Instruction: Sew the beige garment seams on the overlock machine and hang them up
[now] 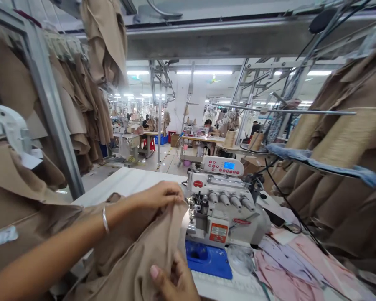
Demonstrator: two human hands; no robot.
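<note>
A tan fabric piece (144,251) hangs over the table's near edge, its right edge beside the needle area of a white overlock sewing machine (227,205). My left hand (163,194), with a silver bangle at the wrist, pinches the top of the cloth just left of the presser foot. Lower down, my right hand (175,280) grips the same cloth near its right edge, the thumb lying on top. Part of the right hand's fingers is hidden by the fabric. Below the machine head lies a blue plate (208,259).
Tan garment pieces (84,96) hang on the left behind a metal post (50,96). Thread cones (341,138) stand on a rack at right. Pink and lilac cloth (294,263) lies on the table's right side. Another person (208,127) sits at a far table.
</note>
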